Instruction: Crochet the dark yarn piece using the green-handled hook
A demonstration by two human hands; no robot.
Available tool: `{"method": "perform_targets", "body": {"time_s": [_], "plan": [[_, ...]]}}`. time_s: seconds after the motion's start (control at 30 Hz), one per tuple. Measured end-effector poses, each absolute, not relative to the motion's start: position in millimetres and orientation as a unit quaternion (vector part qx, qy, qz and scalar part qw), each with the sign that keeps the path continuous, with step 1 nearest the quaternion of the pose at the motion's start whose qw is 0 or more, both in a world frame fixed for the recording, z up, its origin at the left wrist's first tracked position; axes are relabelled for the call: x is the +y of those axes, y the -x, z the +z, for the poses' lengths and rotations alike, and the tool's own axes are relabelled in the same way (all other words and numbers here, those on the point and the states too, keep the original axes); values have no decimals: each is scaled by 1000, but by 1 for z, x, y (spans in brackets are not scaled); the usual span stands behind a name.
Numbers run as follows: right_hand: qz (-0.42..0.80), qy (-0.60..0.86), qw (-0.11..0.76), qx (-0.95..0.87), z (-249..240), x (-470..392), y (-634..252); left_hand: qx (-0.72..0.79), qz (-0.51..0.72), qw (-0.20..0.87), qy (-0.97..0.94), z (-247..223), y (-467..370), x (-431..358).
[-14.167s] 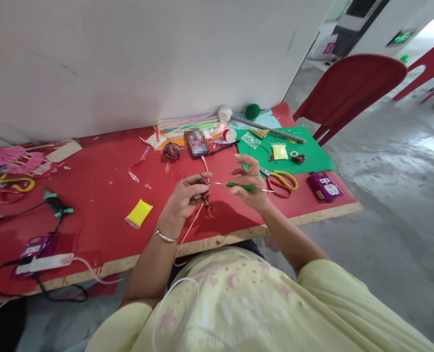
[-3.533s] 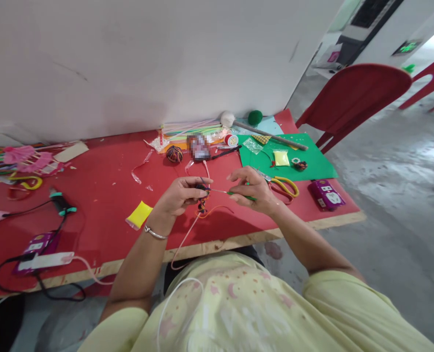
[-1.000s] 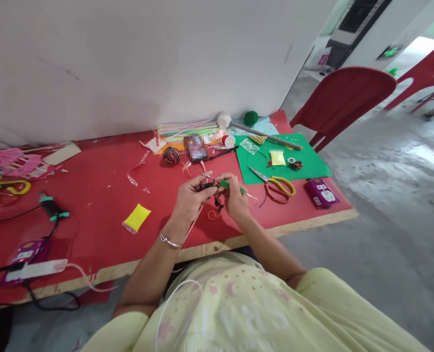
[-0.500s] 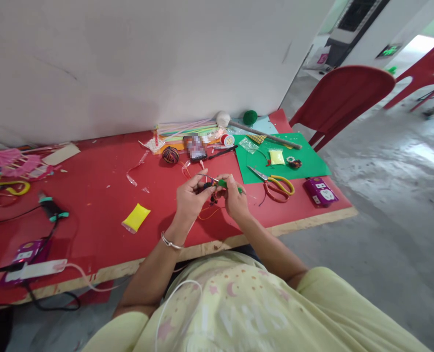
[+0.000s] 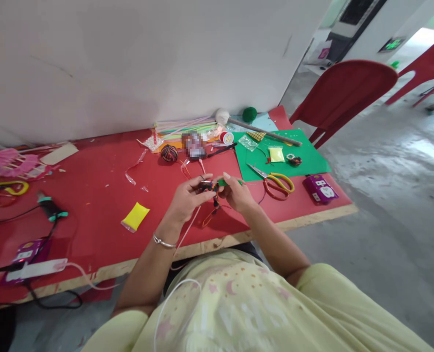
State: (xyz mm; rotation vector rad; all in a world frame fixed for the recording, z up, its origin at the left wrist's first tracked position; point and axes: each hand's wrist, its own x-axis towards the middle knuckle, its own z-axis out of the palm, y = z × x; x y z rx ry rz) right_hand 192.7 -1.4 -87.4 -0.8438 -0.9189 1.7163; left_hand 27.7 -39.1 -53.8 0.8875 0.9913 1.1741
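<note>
My right hand (image 5: pixel 236 192) is closed around the green handle of a crochet hook (image 5: pixel 222 183), whose thin metal shaft points left toward my other hand. Between thumb and fingers, my left hand (image 5: pixel 188 196) pinches a small dark, multicoloured piece of crochet work (image 5: pixel 213 187). The hook's tip meets this piece; its exact place in the stitches is too small to make out. An orange loop of yarn (image 5: pixel 208 221) dangles below the work. Behind my left hand lies a ball of multicoloured yarn (image 5: pixel 169 153).
Scissors (image 5: pixel 275 184) lie right of my hands, partly on a green sheet (image 5: pixel 308 164). A phone (image 5: pixel 194 145) and a thread spool (image 5: pixel 226 138) sit toward the wall. A yellow packet (image 5: pixel 135 216), a glue gun (image 5: pixel 51 208) and a purple box (image 5: pixel 320 189) are on the red table.
My left hand has shifted slightly left and down, and its wrist has turned a little. The crochet work now hangs lower between my hands, and the hook lies more level.
</note>
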Motion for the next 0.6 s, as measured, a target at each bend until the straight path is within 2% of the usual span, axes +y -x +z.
{"method": "perform_targets", "body": {"time_s": [0.17,0.33,0.5,0.6], "plan": [[744,355,434,-364,-79,7,-203,431,501,646,-382,-46,-15,-40],[787,360,325,-382,-78,6,-203,449,535,590,-405,-53,-14,-35],[784,299,338,-427,-74,3,-201,468,524,553,-447,-52,-12,-32],[764,299,357,-447,-67,6,-203,456,511,568,-456,-45,-7,-31]]}}
